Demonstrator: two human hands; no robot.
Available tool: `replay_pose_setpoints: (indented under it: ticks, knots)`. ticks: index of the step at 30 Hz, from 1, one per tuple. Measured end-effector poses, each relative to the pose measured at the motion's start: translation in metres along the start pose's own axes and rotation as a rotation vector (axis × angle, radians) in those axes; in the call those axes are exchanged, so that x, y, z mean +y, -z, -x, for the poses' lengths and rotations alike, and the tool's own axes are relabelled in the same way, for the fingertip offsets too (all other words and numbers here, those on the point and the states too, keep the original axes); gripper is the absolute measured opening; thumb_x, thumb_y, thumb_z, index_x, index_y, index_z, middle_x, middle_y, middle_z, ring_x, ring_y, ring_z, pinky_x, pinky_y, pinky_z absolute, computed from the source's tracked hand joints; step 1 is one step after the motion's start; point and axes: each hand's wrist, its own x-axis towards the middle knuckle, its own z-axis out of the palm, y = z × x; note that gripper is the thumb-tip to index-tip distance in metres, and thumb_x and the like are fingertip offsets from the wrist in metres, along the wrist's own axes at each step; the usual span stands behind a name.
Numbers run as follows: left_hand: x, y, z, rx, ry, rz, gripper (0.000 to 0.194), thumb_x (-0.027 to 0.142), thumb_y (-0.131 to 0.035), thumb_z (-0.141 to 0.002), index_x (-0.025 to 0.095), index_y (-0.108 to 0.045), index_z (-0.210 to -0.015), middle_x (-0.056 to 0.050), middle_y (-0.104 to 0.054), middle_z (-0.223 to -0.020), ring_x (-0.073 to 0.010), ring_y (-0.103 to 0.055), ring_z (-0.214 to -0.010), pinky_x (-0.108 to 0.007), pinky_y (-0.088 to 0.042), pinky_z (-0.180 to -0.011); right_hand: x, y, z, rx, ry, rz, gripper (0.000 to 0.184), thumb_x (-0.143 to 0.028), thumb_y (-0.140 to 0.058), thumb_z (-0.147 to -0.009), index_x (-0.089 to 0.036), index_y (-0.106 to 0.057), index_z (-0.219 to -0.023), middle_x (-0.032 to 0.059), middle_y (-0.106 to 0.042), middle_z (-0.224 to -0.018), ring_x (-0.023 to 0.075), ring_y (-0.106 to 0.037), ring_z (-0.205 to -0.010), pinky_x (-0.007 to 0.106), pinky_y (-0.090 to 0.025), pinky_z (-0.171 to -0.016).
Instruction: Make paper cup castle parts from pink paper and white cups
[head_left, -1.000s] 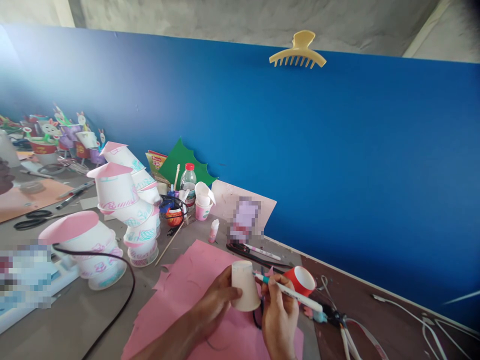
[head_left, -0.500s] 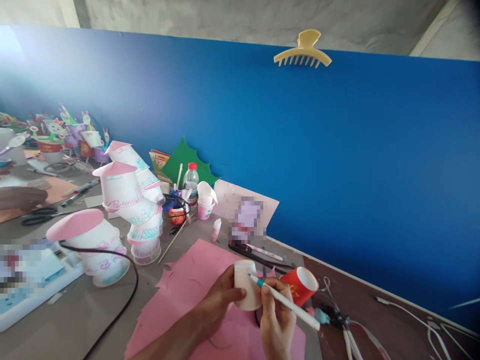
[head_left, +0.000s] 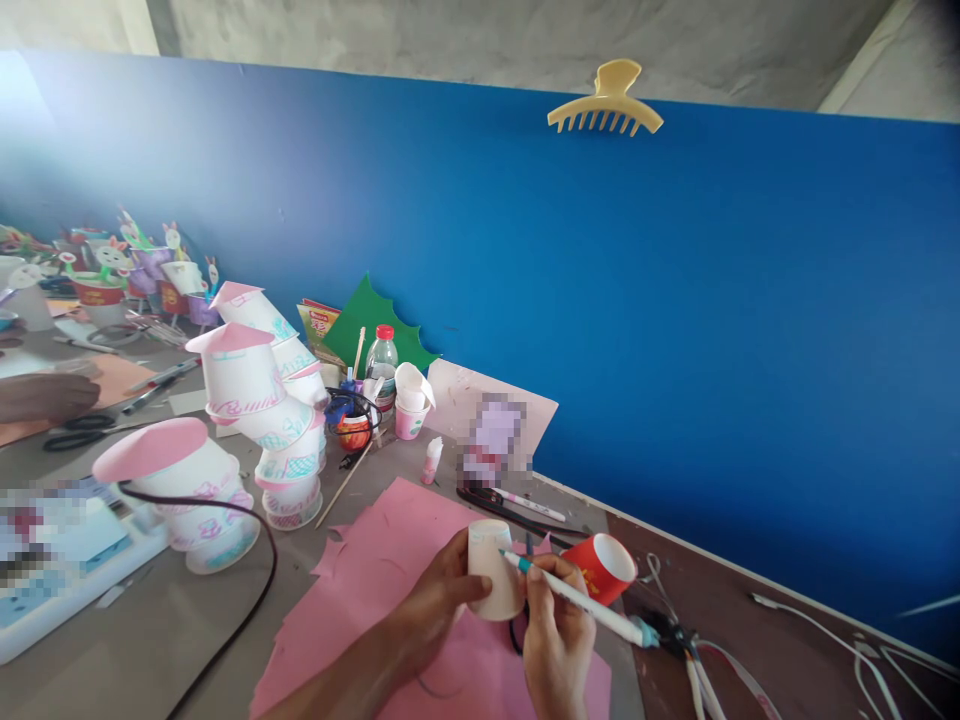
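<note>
Cup (head_left: 493,590), off-white and turned with its wide rim downward, is held above the pink paper (head_left: 375,570) by the left hand (head_left: 446,590). The left hand is closed around the cup's side, with the thumb pressed on the front. A few faint teal marks can be seen near the narrow upper end. A white marker (head_left: 577,598) with a teal collar is gripped in the right hand (head_left: 559,630), whose fingers are folded about the barrel in a writing hold. The marker's tip is placed at the upper right side of the cup; whether contact is made cannot be told.

Behind the right hand, a red cup (head_left: 606,566) is seen tilted, its mouth exposed. The pink paper is spread over the grey surface (head_left: 150,650), and by its far edge a small bottle (head_left: 432,462) is stood upright. Farther left, stacked cups (head_left: 240,385) are patterned in pink and teal and topped with pink paper. A clear bottle (head_left: 383,350) with a red cap is set near a green paper shape (head_left: 352,325) that is leaned on the blue board (head_left: 712,300). To the board's top edge a yellow claw clip (head_left: 609,105) is fixed. At the far left, a co-worker's hand (head_left: 52,398) is laid near black scissors (head_left: 79,434).
</note>
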Motion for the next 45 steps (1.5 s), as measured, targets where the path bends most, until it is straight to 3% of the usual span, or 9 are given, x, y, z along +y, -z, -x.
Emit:
replay_pose_setpoints:
  ticks: [8, 18, 28, 35, 40, 45]
  knots:
    - [-0.004, 0.004, -0.002, 0.022, 0.007, -0.008, 0.059, 0.014, -0.072, -0.060, 0.016, -0.059, -0.118, -0.012, -0.066, -0.106, -0.0291, -0.059, -0.098, -0.038, -0.043, -0.082, 0.009, 0.000, -0.007, 0.069, -0.200, -0.107, 0.029, -0.046, -0.066, -0.075, -0.020, -0.054, -0.074, -0.0043, -0.052, -0.063, 0.0110, -0.046, -0.055, 0.022, -0.040, -0.051]
    - [-0.001, 0.001, 0.001, 0.004, 0.008, -0.013, 0.060, 0.015, -0.073, -0.061, 0.017, -0.058, -0.119, -0.011, -0.066, -0.108, -0.0282, -0.058, -0.101, -0.035, -0.042, -0.083, 0.005, 0.001, -0.002, 0.027, -0.078, -0.037, 0.029, -0.047, -0.062, -0.079, -0.019, -0.058, -0.079, -0.0023, -0.055, -0.067, 0.0114, -0.049, -0.056, 0.023, -0.043, -0.052]
    - [0.001, 0.001, 0.000, -0.002, 0.030, -0.033, 0.058, 0.012, -0.070, -0.061, 0.017, -0.058, -0.117, -0.011, -0.066, -0.106, -0.0286, -0.058, -0.100, -0.038, -0.043, -0.083, 0.002, 0.000, -0.005, 0.068, -0.114, -0.056, 0.028, -0.046, -0.065, -0.077, -0.019, -0.057, -0.078, -0.0031, -0.055, -0.064, 0.0113, -0.049, -0.055, 0.022, -0.042, -0.051]
    - [0.001, -0.002, 0.002, 0.038, 0.014, -0.026, 0.059, 0.009, -0.061, -0.059, 0.015, -0.060, -0.117, -0.009, -0.067, -0.103, -0.0249, -0.059, -0.094, -0.031, -0.041, -0.076, 0.003, 0.000, -0.004, 0.030, -0.164, -0.136, 0.028, -0.046, -0.064, -0.078, -0.020, -0.053, -0.072, -0.0047, -0.051, -0.060, 0.0115, -0.048, -0.054, 0.023, -0.042, -0.052]
    - [0.003, -0.003, 0.002, 0.036, 0.010, -0.015, 0.055, 0.010, -0.059, -0.061, 0.013, -0.061, -0.116, -0.010, -0.067, -0.102, -0.0262, -0.058, -0.097, -0.030, -0.041, -0.072, 0.003, -0.004, -0.005, 0.083, -0.222, -0.240, 0.032, -0.051, -0.050, -0.087, -0.021, -0.056, -0.096, -0.0007, -0.060, -0.071, 0.0155, -0.058, -0.067, 0.030, -0.049, -0.065]
    - [0.006, -0.007, 0.001, 0.000, -0.007, 0.014, 0.044, 0.019, -0.063, -0.073, 0.015, -0.061, -0.117, -0.010, -0.067, -0.104, -0.0261, -0.058, -0.100, -0.034, -0.040, -0.087, 0.002, -0.005, -0.001, 0.042, -0.192, -0.241, 0.036, -0.050, -0.050, -0.088, -0.021, -0.055, -0.108, -0.0002, -0.062, -0.073, 0.0162, -0.060, -0.069, 0.031, -0.051, -0.065]
